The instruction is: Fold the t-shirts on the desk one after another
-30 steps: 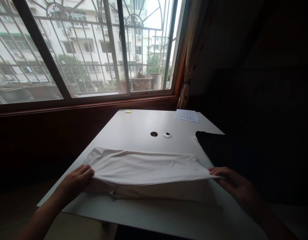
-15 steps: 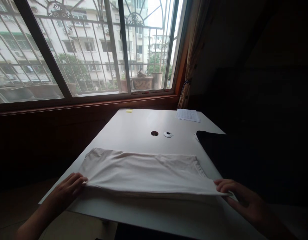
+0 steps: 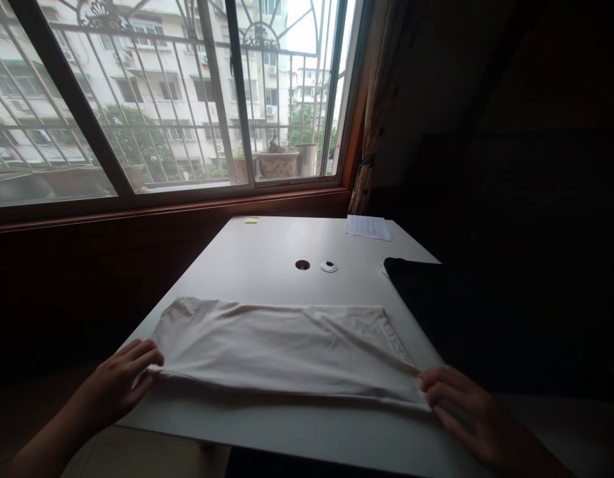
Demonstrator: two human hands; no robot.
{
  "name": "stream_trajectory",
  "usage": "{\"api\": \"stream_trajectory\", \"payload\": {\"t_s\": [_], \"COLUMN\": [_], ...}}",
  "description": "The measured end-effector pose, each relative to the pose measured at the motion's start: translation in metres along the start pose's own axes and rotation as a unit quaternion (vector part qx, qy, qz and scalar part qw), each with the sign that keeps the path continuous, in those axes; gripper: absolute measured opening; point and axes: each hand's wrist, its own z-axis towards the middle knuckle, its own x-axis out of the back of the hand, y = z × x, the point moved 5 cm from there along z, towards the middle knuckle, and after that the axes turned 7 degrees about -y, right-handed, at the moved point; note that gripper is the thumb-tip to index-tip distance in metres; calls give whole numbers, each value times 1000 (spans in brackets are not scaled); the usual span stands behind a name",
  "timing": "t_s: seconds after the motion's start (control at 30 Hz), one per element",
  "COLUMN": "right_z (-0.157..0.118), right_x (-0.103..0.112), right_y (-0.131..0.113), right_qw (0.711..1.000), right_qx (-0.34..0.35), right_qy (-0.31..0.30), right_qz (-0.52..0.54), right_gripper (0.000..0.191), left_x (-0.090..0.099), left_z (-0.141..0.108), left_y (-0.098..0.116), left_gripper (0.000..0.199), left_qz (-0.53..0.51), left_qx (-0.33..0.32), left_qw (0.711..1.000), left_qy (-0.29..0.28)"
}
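A white folded garment [image 3: 277, 348] lies along the near part of the white table, lightly wrinkled, with a stitched hem at its right end. At its near left corner is my left hand [image 3: 122, 378], thumb and fingers apart with a gap between them, fingertips beside the fabric. My right hand [image 3: 466, 405] has its fingers and thumb closed on the near right corner. The garment's near edge rests low against the tabletop. Which kind of garment it is, I cannot tell.
The white table [image 3: 267, 259] has a round hole [image 3: 303, 265] with a white ring cover [image 3: 329, 266] beside it. Papers [image 3: 368, 228] and a yellow note [image 3: 251, 220] lie at the far edge. Dark cloth [image 3: 431, 299] covers the right side. A barred window [image 3: 187, 99] stands behind.
The garment's near edge has come down and toward me onto the table. My left hand's fingers have parted from the corner; my right hand has shifted slightly left and down. The view has turned slightly.
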Motion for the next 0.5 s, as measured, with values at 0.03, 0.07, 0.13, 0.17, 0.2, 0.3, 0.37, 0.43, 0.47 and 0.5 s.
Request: {"api": "stream_trajectory", "payload": {"t_s": [0.03, 0.07, 0.13, 0.17, 0.2, 0.3, 0.37, 0.43, 0.47, 0.5], "right_z": [5, 12, 33, 47, 62, 112, 140, 158, 164, 166], "right_x": [3, 5, 6, 4, 0, -21, -40, -58, -66, -71], "right_y": [-1, -1, 0, 0, 0, -4, -4, 1, 6, 12], "right_qw": [1000, 1000, 998, 998, 997, 997, 995, 990, 987, 984], "right_qx": [3, 3, -8, -19, -28, -49, -68, -92, -106, -121], "right_qy": [10, 23, 51, 57, 57, 28, -8, -46, -62, -74], "right_qz": [-9, -18, -32, -37, -42, -59, -70, -93, -102, -110], "right_gripper": [13, 15, 21, 24, 28, 43, 51, 58, 61, 64], "left_x": [0, -2, -9, -15, -23, -55, -77, -94, -100, -104], "left_z": [8, 18, 43, 57, 72, 116, 138, 151, 153, 154], "left_y": [3, 6, 11, 14, 16, 20, 16, 6, -1, -9], "left_gripper": [18, 23, 34, 41, 46, 55, 60, 64, 65, 66], "left_qz": [-4, -10, -13, -12, -7, -1, -13, -26, -29, -26], "left_qx": [-7, -17, -16, -13, -10, 5, 43, 95, 119, 142], "left_qw": [1000, 1000, 999, 1000, 1000, 998, 994, 987, 983, 979], "left_qy": [-10, -23, -24, -23, -25, -59, -95, -127, -139, -146]}}
